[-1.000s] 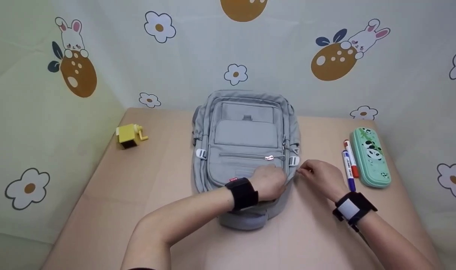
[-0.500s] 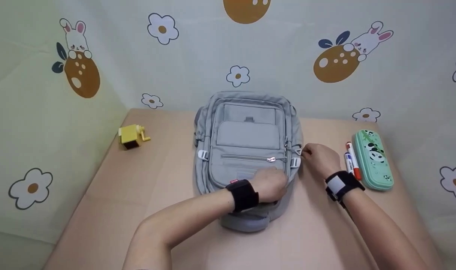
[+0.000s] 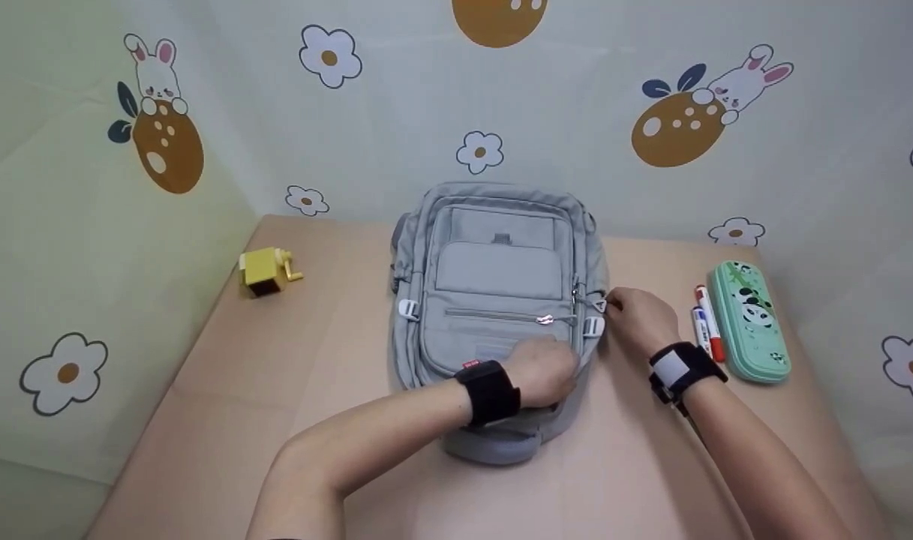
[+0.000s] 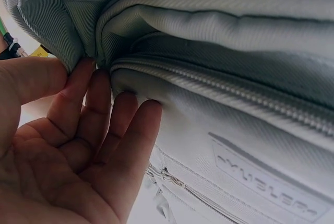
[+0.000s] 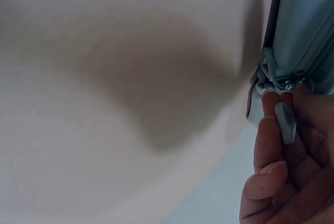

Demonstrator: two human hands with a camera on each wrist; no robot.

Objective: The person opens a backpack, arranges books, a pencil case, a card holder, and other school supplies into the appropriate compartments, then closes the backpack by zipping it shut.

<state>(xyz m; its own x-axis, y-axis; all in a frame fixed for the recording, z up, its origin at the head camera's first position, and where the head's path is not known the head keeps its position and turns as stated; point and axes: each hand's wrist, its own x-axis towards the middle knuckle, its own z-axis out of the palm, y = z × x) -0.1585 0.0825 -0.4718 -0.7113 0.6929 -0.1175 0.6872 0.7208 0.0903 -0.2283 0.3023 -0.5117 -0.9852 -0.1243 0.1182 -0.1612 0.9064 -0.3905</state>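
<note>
A grey backpack (image 3: 499, 270) lies front side up on the table, its carry handle (image 3: 494, 447) toward the person. My left hand (image 3: 545, 373) is at its lower right part. In the left wrist view the thumb and fingers pinch a fold of the bag's fabric (image 4: 78, 20), beside a parted zipper edge (image 4: 224, 91) with visible teeth. At the bag's right side, my right hand (image 3: 644, 319) pinches a zipper pull; the right wrist view shows the pull tab (image 5: 285, 123) between the fingers, close to the zipper slider (image 5: 292, 82).
To the right lie a green panda pencil case (image 3: 752, 321), a red marker (image 3: 711, 330) and a blue marker (image 3: 701, 330). A yellow crank pencil sharpener (image 3: 265, 271) stands at the left. Patterned cloth (image 3: 396, 112) hangs behind the table (image 3: 223, 420).
My right hand has moved away from the person along the bag's right side, then stayed nearly still over the last half second. The left hand keeps its place on the bag.
</note>
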